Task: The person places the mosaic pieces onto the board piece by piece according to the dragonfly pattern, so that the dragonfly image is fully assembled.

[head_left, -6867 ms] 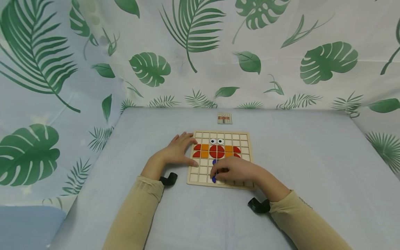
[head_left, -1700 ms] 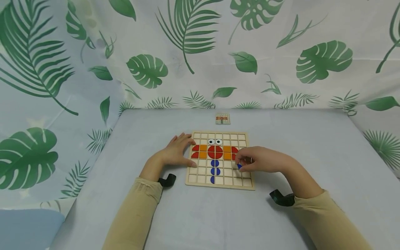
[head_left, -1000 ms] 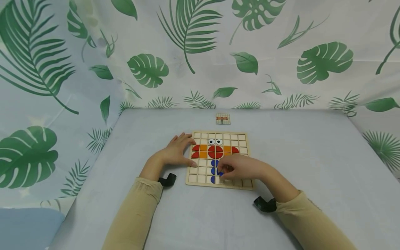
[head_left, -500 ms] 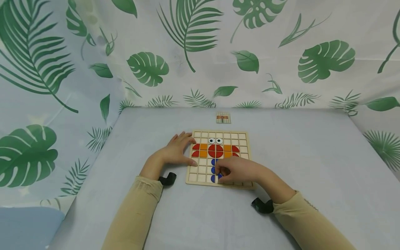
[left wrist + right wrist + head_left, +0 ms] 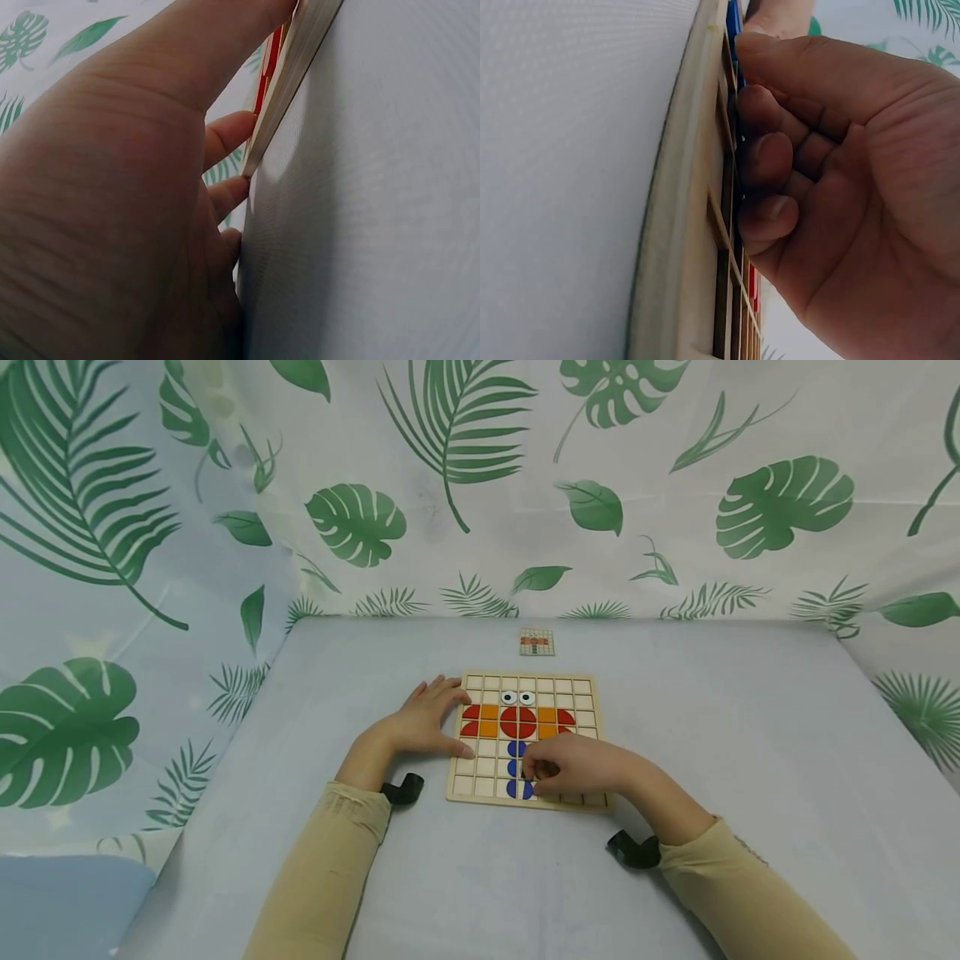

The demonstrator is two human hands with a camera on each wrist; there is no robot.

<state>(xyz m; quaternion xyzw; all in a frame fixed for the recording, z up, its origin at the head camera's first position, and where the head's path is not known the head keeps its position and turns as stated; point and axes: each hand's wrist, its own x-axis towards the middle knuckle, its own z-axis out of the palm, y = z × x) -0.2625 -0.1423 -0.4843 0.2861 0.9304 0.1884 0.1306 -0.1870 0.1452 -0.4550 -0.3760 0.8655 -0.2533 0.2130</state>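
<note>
A wooden grid board [image 5: 484, 767] lies on the table in the head view. My left hand [image 5: 420, 718] rests at its left edge, fingers spread and thumb on the rim. Over the lower middle cells is my right hand [image 5: 577, 762], its fingers curled. In the right wrist view the thumb tip touches or nearly touches a blue piece [image 5: 733, 28]; I see nothing pinched. A blue half-circle piece [image 5: 527, 789] sits flat in the bottom row beside another blue half-circle [image 5: 512, 788]. Above are more blue pieces [image 5: 513, 748], a red circle [image 5: 509, 714], orange squares [image 5: 489, 712] and eye pieces [image 5: 509, 697].
A small pattern card [image 5: 537, 642] lies behind the board on the pale tablecloth [image 5: 465, 877]. Leaf-printed curtains [image 5: 480, 552] close off the back and sides. Black devices [image 5: 405, 789] are strapped at both wrists.
My right hand came from the board's right side with a blue half-circle, which now lies in the bottom row. In the last half second the hand shifted slightly right. The left hand stayed.
</note>
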